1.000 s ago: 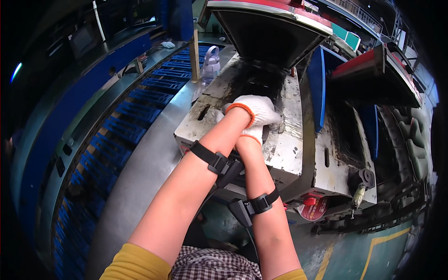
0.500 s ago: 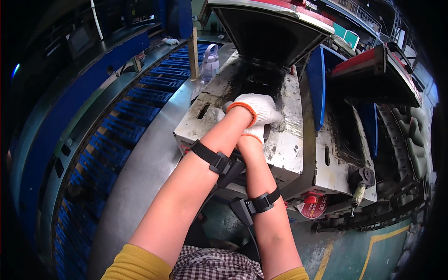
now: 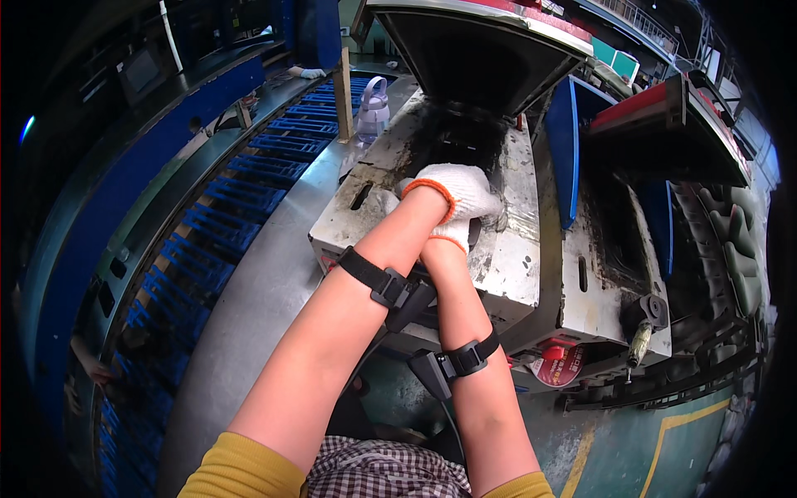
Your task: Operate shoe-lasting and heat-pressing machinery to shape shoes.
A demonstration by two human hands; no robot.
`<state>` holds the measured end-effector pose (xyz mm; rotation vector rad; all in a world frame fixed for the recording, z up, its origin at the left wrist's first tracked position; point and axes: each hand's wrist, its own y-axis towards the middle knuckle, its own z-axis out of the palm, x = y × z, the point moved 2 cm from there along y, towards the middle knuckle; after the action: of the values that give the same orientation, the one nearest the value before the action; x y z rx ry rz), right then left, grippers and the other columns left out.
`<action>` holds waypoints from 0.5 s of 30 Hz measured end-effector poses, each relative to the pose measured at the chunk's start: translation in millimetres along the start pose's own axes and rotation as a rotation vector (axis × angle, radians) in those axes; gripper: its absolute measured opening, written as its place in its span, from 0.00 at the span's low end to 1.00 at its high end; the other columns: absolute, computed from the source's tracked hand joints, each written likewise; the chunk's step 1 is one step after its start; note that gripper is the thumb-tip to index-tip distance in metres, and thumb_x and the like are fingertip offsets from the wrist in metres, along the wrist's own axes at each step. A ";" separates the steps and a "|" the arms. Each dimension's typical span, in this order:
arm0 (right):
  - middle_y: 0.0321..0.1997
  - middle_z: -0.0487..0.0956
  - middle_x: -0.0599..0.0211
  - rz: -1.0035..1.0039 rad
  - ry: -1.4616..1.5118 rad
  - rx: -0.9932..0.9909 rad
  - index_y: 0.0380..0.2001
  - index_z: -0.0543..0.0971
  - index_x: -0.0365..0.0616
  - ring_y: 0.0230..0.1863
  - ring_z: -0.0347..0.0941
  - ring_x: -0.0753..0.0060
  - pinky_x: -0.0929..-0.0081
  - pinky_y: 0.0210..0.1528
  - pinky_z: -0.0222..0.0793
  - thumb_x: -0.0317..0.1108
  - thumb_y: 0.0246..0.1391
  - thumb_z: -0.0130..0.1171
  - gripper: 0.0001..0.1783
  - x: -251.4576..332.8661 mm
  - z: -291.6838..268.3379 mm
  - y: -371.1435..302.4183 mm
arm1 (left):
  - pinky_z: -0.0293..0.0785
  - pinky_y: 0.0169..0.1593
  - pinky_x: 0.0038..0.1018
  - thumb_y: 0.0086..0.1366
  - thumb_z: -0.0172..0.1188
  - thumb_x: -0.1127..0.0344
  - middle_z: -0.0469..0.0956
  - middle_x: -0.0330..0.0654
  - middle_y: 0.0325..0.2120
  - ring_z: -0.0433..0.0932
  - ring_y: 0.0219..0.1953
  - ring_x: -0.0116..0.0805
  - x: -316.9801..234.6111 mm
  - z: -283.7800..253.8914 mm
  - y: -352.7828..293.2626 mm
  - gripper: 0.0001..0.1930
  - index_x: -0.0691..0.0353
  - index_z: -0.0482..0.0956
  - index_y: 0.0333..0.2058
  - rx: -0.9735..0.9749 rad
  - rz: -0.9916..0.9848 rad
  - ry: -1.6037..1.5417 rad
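Note:
My left hand [image 3: 458,189], in a white knit glove with an orange cuff, lies over my right hand [image 3: 452,232], gloved the same way. The wrists cross, and both hands rest at the near part of a worn white machine box [image 3: 510,266] with black stains. The left glove's back faces up and its fingertips are out of sight. Most of the right hand is covered by the left, so its fingers are hidden too. Nothing shows in either hand. Behind them the machine's dark-lined lid [image 3: 477,62] stands raised.
A clear lilac bottle [image 3: 374,112] stands beyond the machine's left side. Blue conveyor slats [image 3: 241,195] run along the left, where another person's hand [image 3: 93,365] shows. A second open machine [image 3: 581,290] stands to the right, with a tool [image 3: 639,340] at its front corner.
My hands stay crossed, with hardly any movement. Another person's arm and hand have come into view beside the conveyor at lower left.

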<state>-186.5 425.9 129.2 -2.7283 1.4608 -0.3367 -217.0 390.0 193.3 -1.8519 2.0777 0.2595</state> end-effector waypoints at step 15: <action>0.80 0.52 0.60 -0.024 -0.146 -0.117 0.75 0.56 0.56 0.80 0.45 0.56 0.52 0.79 0.37 0.56 0.73 0.34 0.33 5.8 3.7 -6.1 | 0.75 0.54 0.40 0.61 0.55 0.41 0.85 0.51 0.44 0.83 0.48 0.51 5.2 1.6 1.0 0.27 0.58 0.87 0.45 0.008 0.007 -0.014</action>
<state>-177.7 424.3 127.4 -2.7933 1.4542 -0.0518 -218.2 386.0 189.8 -1.8331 2.0734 0.2654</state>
